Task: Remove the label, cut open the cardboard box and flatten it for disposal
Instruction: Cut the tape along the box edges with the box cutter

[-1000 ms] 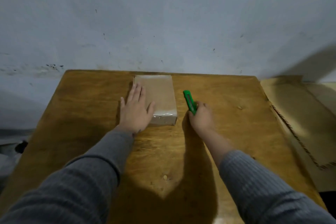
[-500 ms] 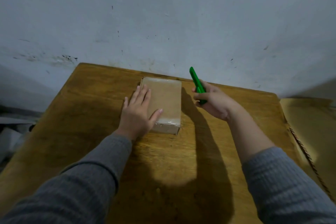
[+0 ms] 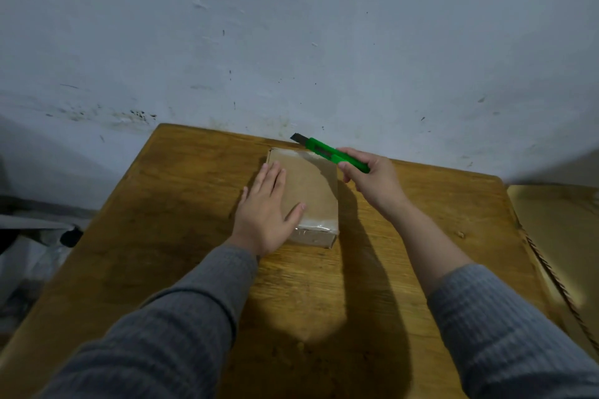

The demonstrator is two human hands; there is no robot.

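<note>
A flat brown cardboard box (image 3: 311, 185), sealed with clear tape at its near and far ends, lies on the wooden table (image 3: 181, 204). My left hand (image 3: 264, 214) rests flat on the box's left side, fingers straight, thumb spread across the top. My right hand (image 3: 372, 178) grips a green utility knife (image 3: 334, 154) above the box's far right corner. The dark blade is out and points left toward the wall. No label shows on the visible faces.
A pale wall (image 3: 291, 42) rises right behind the table. Flat cardboard sheets (image 3: 564, 236) lie to the right of the table. Dark and pale clutter (image 3: 39, 236) sits off the table's left edge.
My right hand has picked the knife off the table beside the box, lifted it and turned it so that it points left over the box's far end. The left hand stays on the box.
</note>
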